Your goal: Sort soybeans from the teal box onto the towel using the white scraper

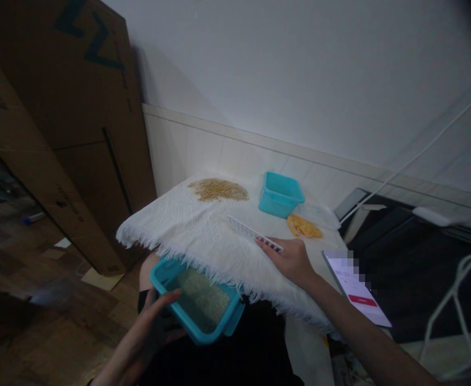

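Below the table's front edge, my left hand [155,316] grips the near-left side of a teal plastic container [197,329], its thumb over the rim. Pale small grains [203,295] lie inside, and the white cloth's fringe hangs over the far rim. My right hand [294,260] is closed on one end of a thin white slotted strip [245,230], whose exact kind I cannot make out. The strip is held low over the white fringed cloth [187,220]. Farther back on the cloth is a heap of yellowish beans [219,188] mixed with paler grains.
A second teal container [278,206] stands near the wall, with a crumpled orange cloth [306,226] and a clear lid-like piece [319,214] beside it. A phone [356,289] lies at the table's right edge. White cables [456,284] hang at right; a large cardboard box [86,118] stands left.
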A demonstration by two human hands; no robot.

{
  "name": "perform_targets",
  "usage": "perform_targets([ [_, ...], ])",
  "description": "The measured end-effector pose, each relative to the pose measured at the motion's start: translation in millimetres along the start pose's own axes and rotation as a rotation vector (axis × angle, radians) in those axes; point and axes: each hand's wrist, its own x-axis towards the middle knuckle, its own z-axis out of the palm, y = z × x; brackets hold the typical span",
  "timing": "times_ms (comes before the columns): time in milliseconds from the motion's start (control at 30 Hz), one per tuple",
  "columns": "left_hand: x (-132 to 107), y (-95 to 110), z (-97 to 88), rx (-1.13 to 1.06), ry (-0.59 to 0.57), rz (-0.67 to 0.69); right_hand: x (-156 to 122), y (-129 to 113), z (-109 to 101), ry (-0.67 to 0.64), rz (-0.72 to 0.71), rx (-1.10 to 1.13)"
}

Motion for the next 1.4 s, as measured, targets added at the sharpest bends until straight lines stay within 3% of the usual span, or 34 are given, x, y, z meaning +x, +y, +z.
perform_targets([
  [167,-5,1,2.3,-0.019,-0.017,0.027,-10,-12,-1,0.011,-0.167,0.008],
  [400,-6,-1,0.4,-0.037,-0.015,0.068,-18,-38,-3,-0.017,-0.244,0.052],
  [667,-3,8,-1.6,-0.019,-0.006,0.058,-1,-13,-8,0.072,-0.074,0.002],
  [1000,-4,7,-2.3,-0.005,-0.009,-0.003,20,3,13,-0.077,0.136,0.067],
  [1233,-3,8,-1.8,-0.018,0.010,-0.008,43,4,39,-0.093,0.108,0.095],
  [1400,-2,11,-5.5,-0.030,0.001,-0.020,39,-11,41,-0.111,-0.018,0.095],
])
